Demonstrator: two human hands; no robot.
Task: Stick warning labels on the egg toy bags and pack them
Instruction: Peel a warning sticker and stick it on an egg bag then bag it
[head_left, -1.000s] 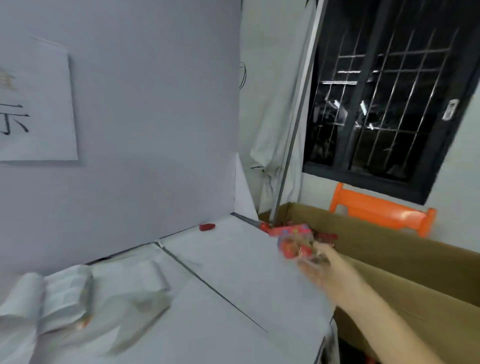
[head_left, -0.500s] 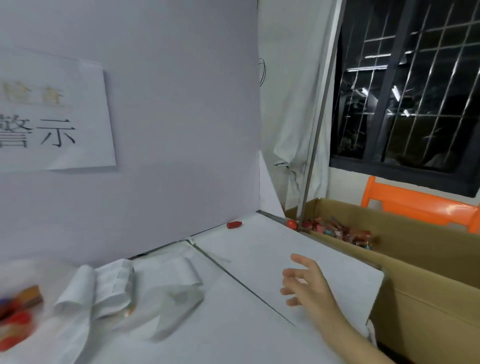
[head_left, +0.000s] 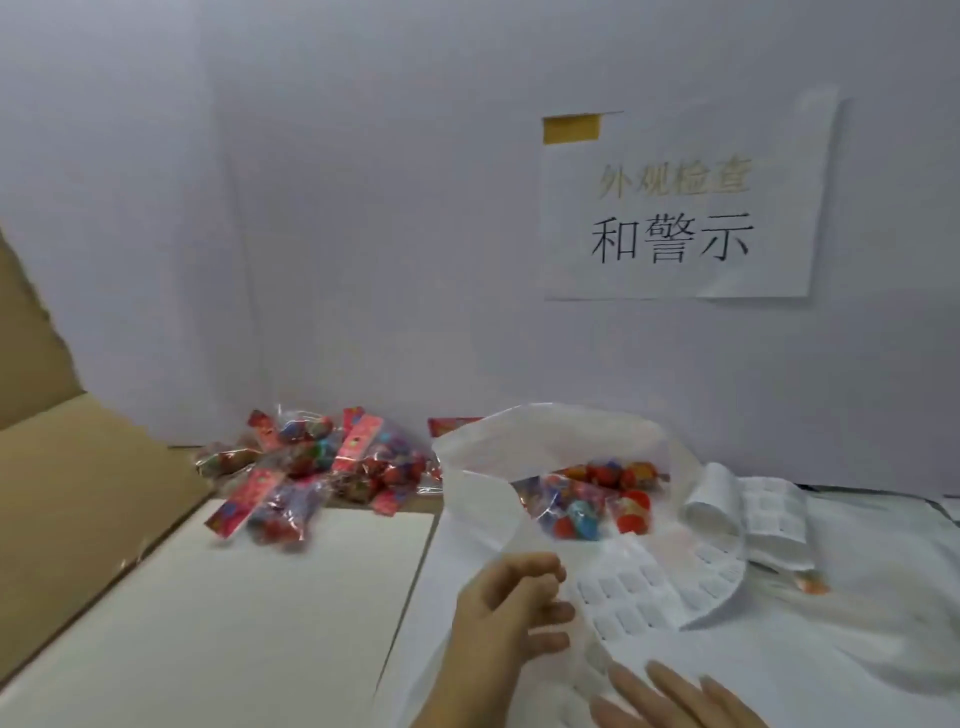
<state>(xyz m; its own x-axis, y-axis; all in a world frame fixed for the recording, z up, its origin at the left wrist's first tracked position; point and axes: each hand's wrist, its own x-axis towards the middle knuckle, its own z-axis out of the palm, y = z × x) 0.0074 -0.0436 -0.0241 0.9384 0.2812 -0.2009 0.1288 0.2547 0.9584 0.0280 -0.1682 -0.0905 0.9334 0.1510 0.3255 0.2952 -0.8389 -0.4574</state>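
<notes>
Our whole view has turned. A second ago we look right, at the big box by the window, and our right hand holds a toy bag over it. Then that hand is empty and the bag lies in the box. Now we face the white wall (head_left: 363, 208), and both hands are down at the label sheet (head_left: 639, 592). We think one bag is packed and the next label comes now.

The label sheet is long and curly. It lies near us on the right part of the table (head_left: 260, 623). Our right hand (head_left: 675, 696) lies flat on its near end, with straight fingers that hold nothing. Our left hand (head_left: 511, 608) has its fingers curled at the sheet's left edge. It looks like it pinches the sheet, but it is blurry.

A brown cardboard flap (head_left: 78, 493) stands far left. A paper sign (head_left: 680, 208) hangs on the wall. The pile of toy bags (head_left: 311, 462) lies far from us against the wall, left of the sheet, with nothing on top. A second heap of bags (head_left: 592, 499) sits under the sheet's curled tail, so the tail is in our way there. A small orange bit (head_left: 810, 584) lies at the right.
</notes>
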